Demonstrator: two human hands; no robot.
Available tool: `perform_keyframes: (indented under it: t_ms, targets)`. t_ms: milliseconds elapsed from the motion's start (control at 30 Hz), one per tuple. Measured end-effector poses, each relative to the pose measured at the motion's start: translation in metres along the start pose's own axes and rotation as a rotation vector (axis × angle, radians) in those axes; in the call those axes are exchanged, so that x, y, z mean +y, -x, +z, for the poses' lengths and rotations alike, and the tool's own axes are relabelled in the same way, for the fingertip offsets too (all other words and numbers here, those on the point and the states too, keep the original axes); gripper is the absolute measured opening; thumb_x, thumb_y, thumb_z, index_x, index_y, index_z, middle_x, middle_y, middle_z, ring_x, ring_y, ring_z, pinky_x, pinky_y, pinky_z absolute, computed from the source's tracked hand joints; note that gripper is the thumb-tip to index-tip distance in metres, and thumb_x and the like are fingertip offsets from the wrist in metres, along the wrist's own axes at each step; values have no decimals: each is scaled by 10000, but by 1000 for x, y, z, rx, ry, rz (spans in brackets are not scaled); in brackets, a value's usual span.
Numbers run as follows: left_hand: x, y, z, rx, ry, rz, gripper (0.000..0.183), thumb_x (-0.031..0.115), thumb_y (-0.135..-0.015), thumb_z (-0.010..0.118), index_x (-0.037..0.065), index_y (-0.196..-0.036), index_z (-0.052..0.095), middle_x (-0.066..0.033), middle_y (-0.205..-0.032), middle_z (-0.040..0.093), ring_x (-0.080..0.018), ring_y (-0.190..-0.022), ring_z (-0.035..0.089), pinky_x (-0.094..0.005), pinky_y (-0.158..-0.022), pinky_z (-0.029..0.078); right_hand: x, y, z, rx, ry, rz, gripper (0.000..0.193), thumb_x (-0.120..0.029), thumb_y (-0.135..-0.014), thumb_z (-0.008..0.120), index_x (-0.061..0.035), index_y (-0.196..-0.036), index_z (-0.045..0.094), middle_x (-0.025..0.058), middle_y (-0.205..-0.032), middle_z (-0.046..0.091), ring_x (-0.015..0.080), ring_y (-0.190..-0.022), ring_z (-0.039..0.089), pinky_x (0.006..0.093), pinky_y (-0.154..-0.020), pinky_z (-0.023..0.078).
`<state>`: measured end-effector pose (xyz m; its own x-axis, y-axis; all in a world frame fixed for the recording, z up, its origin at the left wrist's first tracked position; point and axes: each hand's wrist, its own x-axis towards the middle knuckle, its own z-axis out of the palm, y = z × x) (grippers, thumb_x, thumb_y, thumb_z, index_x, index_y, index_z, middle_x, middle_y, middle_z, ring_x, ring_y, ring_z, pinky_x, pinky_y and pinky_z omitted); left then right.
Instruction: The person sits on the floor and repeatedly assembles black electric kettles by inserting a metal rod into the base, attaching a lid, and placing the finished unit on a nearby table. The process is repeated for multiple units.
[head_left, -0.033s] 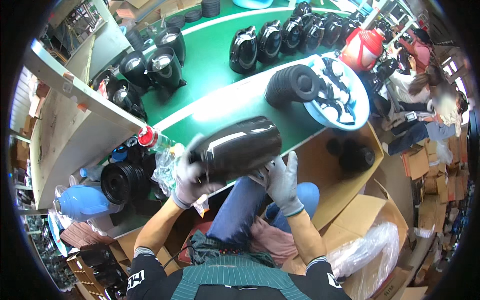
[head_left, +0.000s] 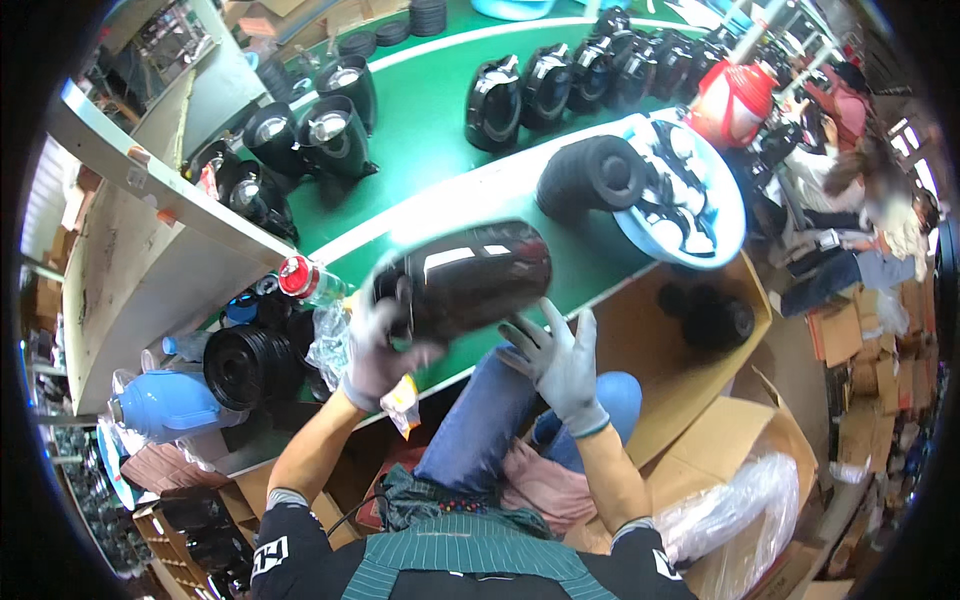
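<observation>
A glossy black jug body [head_left: 475, 282] lies nearly sideways in front of me, above the green belt's near edge. My left hand [head_left: 383, 352], in a grey glove, is closed around its left end. Below the jug's right end is my gloved right hand [head_left: 562, 368], open, fingers spread, seemingly just apart from it. Beyond the jug, a stack of ribbed black discs [head_left: 590, 178] leans against a light blue basin [head_left: 725, 240] of small black and white parts. A clear bottle with a red cap [head_left: 303, 278] stands near my left hand.
Black jugs [head_left: 495, 105] stand in a row on the green belt [head_left: 425, 140]; open black vessels [head_left: 335, 135] are at far left. A blue jug [head_left: 170, 405] and black lids [head_left: 240, 368] lie left. Right are a red jug [head_left: 733, 105], an open carton [head_left: 690, 375] and co-workers.
The jug body has shifted slightly left in my left hand. My right hand's fingers have spread further and come away from the jug's underside.
</observation>
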<state>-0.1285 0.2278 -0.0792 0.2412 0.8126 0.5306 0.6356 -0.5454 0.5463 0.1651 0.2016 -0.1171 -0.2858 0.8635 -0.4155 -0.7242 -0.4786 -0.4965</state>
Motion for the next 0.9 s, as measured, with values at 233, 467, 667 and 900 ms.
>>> perform_keyframes:
  t_ms: [233,467,667,900]
  targets:
    - [-151,-177,76,241,-330,-296,519,388,-699,940,100,-1091,760,-209,-1335,653,-416,-1195,633,-492,-1032,510,28,3,-30,-4,246,-74,662,-449,-1183,342,23,-1647,358,241,-1552,572,340,-1395,618,430,-1155,527]
    - [-193,-265,95,73,-313,-403,712,469,-852,833,126,-1449,651,-179,-1405,638,-450,-1245,628,-500,-1071,508,13,-2,-41,-40,291,-17,564,-326,-1190,383,51,-1609,404,265,-1468,629,337,-1281,702,396,-1036,616]
    - [-227,-193,15,146,-969,-620,442,231,-852,801,147,-1279,728,-143,-1223,705,-369,-1198,643,-488,-997,546,18,-3,-43,-78,279,24,541,-303,-1193,378,46,-1603,421,259,-1427,660,313,-1220,735,371,-994,630]
    - [-158,-131,-31,45,-646,-166,334,146,-853,792,111,-1179,728,-139,-1137,687,-358,-1117,658,-462,-962,550,22,6,-25,-96,456,-112,592,-352,-1167,506,47,-1600,449,200,-1420,668,277,-1313,670,385,-1085,553]
